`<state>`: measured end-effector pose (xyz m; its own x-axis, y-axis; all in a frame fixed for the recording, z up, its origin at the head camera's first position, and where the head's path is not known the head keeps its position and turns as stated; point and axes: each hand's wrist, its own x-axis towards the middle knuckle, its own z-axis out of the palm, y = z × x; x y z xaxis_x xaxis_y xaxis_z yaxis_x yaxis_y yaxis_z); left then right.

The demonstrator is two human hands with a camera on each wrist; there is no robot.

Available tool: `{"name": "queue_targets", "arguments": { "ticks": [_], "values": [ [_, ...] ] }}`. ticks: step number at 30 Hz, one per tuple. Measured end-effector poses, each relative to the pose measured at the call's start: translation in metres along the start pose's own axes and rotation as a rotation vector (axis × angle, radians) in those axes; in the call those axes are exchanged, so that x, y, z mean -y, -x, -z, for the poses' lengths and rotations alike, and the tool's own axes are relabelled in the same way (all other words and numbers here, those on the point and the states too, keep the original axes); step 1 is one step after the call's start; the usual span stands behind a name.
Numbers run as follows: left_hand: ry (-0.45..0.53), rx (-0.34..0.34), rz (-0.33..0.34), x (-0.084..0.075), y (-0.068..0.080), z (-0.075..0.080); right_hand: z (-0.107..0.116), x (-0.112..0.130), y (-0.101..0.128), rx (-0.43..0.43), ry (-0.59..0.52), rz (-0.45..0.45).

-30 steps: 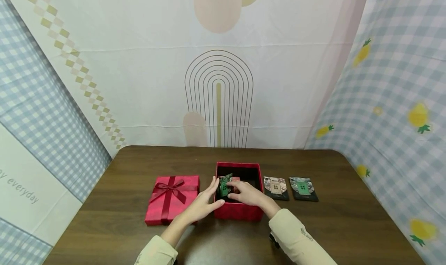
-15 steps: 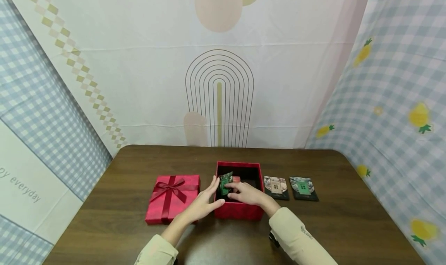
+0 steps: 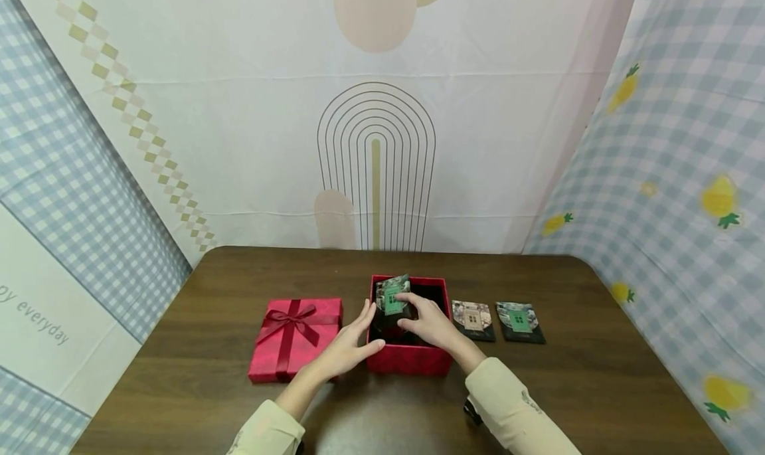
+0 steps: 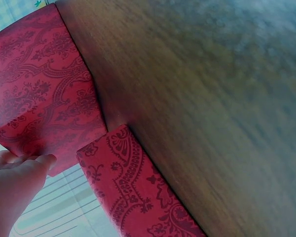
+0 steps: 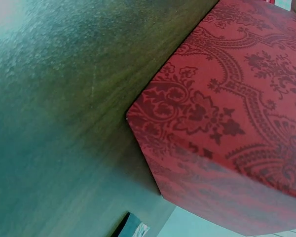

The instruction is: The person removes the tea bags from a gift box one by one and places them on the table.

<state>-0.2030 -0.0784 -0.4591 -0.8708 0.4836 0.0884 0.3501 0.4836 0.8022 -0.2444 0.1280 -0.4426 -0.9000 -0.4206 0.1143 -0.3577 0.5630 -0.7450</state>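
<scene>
A red open box (image 3: 409,361) stands mid-table; its patterned wall fills the right wrist view (image 5: 227,123). My right hand (image 3: 429,323) reaches over it and pinches a small green picture card (image 3: 392,298), held upright above the box's left half. My left hand (image 3: 348,346) lies with straight fingers against the box's left wall, and the fingertips (image 4: 37,162) touch the red wall (image 4: 39,98). What lies on the box floor under the hand is hidden.
The red lid with a ribbon bow (image 3: 295,339) lies left of the box, its edge (image 4: 138,197) close by my left hand. Two more picture cards (image 3: 473,320) (image 3: 519,322) lie right of the box on the brown table (image 3: 597,375). Fabric backdrops close off three sides.
My right hand has raised the green card from low inside the box to above its rim and turned it more upright. The left hand has stayed on the box wall.
</scene>
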Motion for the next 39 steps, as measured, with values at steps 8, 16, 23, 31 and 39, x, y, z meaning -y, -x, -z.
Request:
{"name": "queue_targets", "arguments": {
  "ticks": [8, 16, 23, 31, 39],
  "values": [
    [-0.001, -0.003, 0.002, -0.001, 0.0, 0.0, 0.001, 0.001, 0.002, -0.059, -0.051, 0.007],
    [-0.004, 0.001, 0.005, 0.0, -0.001, 0.001, 0.004, 0.002, 0.003, -0.104, -0.103, -0.017],
    [-0.013, -0.001, 0.007, 0.0, -0.001, 0.0, 0.005, 0.001, 0.006, -0.178, -0.151, 0.008],
    [-0.006, 0.004, 0.004, -0.001, -0.001, 0.0, 0.008, -0.003, 0.009, -0.219, -0.207, 0.025],
    [-0.009, 0.0, 0.004, 0.0, 0.0, 0.0, 0.018, -0.005, 0.014, -0.252, -0.268, 0.022]
  ]
}}
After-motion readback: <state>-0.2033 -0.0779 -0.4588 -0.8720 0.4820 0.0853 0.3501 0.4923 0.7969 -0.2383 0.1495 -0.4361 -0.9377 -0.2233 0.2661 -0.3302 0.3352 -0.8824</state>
